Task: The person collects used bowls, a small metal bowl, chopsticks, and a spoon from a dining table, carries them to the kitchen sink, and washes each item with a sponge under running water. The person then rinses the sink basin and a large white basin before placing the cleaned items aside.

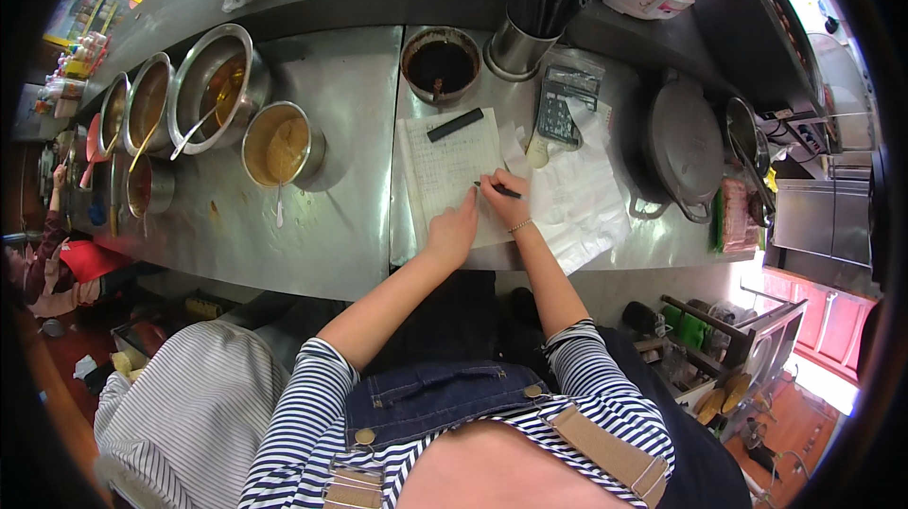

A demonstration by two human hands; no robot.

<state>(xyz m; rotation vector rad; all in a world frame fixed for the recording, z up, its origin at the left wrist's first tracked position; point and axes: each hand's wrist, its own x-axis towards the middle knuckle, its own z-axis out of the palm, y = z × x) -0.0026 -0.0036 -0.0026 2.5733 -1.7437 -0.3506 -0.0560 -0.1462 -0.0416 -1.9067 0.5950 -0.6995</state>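
Observation:
My right hand [501, 197] is closed around a black pen [507, 191], its tip down at the lined paper. My left hand [452, 233] lies on the lower part of that sheet, holding nothing, with its index finger stretched toward the pen tip. Rows of handwriting cover much of the open notebook [426, 164]. Across its upper part rests a flat black bar [455, 125]. To the right, crumpled white paper slips [579, 187] lie partly under a dark calculator [560, 116], which seems to be in a clear plastic bag.
Beyond the notebook stand a bowl of dark sauce [441, 67] and a metal cup of black sticks [520, 45]. Leftward are a small pot [307, 161] with a spoon and several steel bowls [257, 93]. A lidded grey pot [683, 145] sits right; a person [71, 263] is far left.

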